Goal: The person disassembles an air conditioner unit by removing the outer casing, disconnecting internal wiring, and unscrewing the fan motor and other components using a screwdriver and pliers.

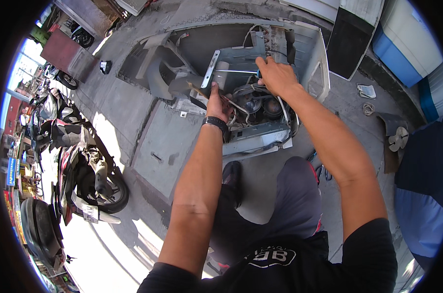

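An opened air-conditioner unit lies on the ground before me, its compressor, pipes and wires exposed. My right hand is closed around the blue handle of a screwdriver. The screwdriver's thin shaft points left, its tip at a light metal bracket with holes in it. My left hand, with a dark watch on the wrist, grips the bracket's lower end, thumb up. Its other fingers are partly hidden. Beside it, a grey curved fan housing stands in the unit's left part.
Pliers lie right of my knee. Farther right are a coil of wire, a small packet and a small fan blade. A dark panel leans behind. Motorcycles stand at left.
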{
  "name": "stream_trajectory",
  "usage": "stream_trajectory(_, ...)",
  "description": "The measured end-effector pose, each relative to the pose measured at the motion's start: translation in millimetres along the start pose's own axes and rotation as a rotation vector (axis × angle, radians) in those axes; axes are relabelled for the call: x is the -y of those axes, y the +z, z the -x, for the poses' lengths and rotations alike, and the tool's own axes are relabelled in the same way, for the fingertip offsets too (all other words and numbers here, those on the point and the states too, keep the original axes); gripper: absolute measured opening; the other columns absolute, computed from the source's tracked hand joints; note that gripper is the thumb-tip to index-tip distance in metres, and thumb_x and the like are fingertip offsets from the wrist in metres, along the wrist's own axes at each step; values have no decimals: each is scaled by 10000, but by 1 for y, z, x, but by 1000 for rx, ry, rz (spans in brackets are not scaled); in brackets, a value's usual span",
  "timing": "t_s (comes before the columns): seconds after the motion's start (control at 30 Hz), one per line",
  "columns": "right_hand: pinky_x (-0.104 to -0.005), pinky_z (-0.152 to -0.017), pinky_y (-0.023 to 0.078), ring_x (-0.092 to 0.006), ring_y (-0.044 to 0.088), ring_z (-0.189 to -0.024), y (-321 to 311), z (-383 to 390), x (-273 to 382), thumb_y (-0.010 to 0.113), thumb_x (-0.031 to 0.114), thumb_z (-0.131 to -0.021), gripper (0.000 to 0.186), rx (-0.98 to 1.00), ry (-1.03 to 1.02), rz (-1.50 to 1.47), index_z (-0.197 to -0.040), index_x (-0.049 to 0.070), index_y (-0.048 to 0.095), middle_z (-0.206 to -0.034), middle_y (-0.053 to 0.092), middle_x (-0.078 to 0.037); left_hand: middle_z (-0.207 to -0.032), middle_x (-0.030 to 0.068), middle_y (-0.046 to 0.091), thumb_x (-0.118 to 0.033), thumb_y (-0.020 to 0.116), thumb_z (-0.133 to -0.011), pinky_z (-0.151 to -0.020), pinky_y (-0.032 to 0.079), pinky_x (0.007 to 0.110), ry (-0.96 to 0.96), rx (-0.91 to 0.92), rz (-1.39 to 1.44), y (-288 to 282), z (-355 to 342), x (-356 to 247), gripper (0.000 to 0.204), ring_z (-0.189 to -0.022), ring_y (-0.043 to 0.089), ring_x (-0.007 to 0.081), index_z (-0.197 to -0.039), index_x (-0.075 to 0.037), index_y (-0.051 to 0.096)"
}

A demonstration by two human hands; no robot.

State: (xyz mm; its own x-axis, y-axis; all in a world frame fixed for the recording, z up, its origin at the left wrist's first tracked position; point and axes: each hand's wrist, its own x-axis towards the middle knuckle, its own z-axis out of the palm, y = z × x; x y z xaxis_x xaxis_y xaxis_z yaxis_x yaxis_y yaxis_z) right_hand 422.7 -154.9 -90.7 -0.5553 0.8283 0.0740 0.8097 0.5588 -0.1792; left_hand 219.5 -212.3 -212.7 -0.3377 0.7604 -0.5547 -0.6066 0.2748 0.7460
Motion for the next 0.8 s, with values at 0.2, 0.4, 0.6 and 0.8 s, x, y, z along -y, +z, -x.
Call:
stream_trajectory(0.2,-464,-952,488,-375,613,-1151,-6,-18,-12,670,325,-917,422,174,-7,-147,-1220,43,589,-1155,656,-262,-914,27,499,-726,621,-831,-960,407,519,9,30,-13,4,2,5,703,-829,495,192,-1256,-175,524)
stream_trajectory(0.4,-440,-877,559,-357,590,-1128,25,-10,4,697,148,-845,287,-194,-112,162,-1130,122,694,-1090,581,-151,-1038,53,488,-737,623,-821,-999,390,526,-9,54,-57,-5,1,6,760,-1033,509,226,-1299,-164,480)
stream_trajectory(0.6,-485,-895,526,-377,622,-1101,25,-15,-3,634,223,-917,193,-9,-168,-80,-1044,108,724,-1161,630,-178,-1222,111,495,-753,521,-871,-1090,297,575,-49,128,-87,-14,-2,2,792,-1227,455,282,-1353,-130,437)
stream_trajectory(0.8,-480,-873,514,-366,654,-1037,24,-28,7,603,231,-936,194,0,21,-61,-999,86,716,-1049,706,-174,-1226,120,488,-746,504,-884,-1089,297,578,-35,99,-81,-9,3,2,801,-1249,435,309,-1349,-97,439)
